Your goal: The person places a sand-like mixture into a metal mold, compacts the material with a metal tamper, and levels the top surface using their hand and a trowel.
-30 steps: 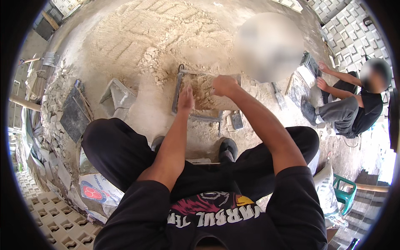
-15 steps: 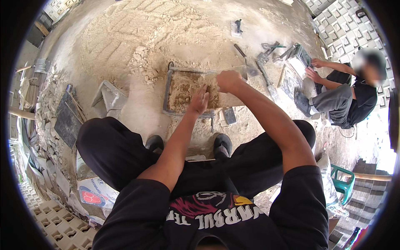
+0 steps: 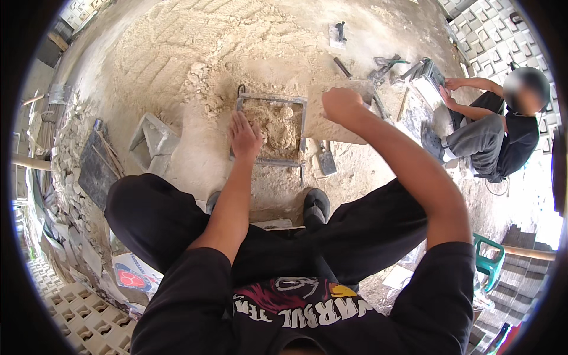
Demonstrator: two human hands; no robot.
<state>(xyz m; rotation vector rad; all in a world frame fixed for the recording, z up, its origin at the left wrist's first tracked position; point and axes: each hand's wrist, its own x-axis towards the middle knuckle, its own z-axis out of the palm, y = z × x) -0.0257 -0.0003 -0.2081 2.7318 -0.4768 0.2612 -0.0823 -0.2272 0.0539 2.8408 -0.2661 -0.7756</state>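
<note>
A rectangular metal frame [image 3: 303, 121] lies on the ground before me, filled with damp-looking pale sand [image 3: 278, 131] heaped unevenly. My left hand [image 3: 245, 135] rests at the frame's left side with its fingers stretched out, partly over the sand. My right hand [image 3: 343, 105] is closed in a fist above a flat rectangular float [image 3: 337, 131], just right of the frame. The fist hides the handle. A small dark trowel-like tool with a flat blade [image 3: 326, 162] lies near the frame's lower right corner.
Loose sand [image 3: 171, 53] spreads beyond the frame. Farther right lie a handled float [image 3: 338, 35] and several tools [image 3: 387, 68]. A co-worker [image 3: 497, 136] sits at right, hands on a block-like mould [image 3: 427, 83]. Concrete pieces [image 3: 155, 139] and a dark slab [image 3: 97, 163] lie left.
My right hand has moved the float rightward, off the frame. My left hand has shifted left from the middle of the sand to the frame's left side, uncovering more sand.
</note>
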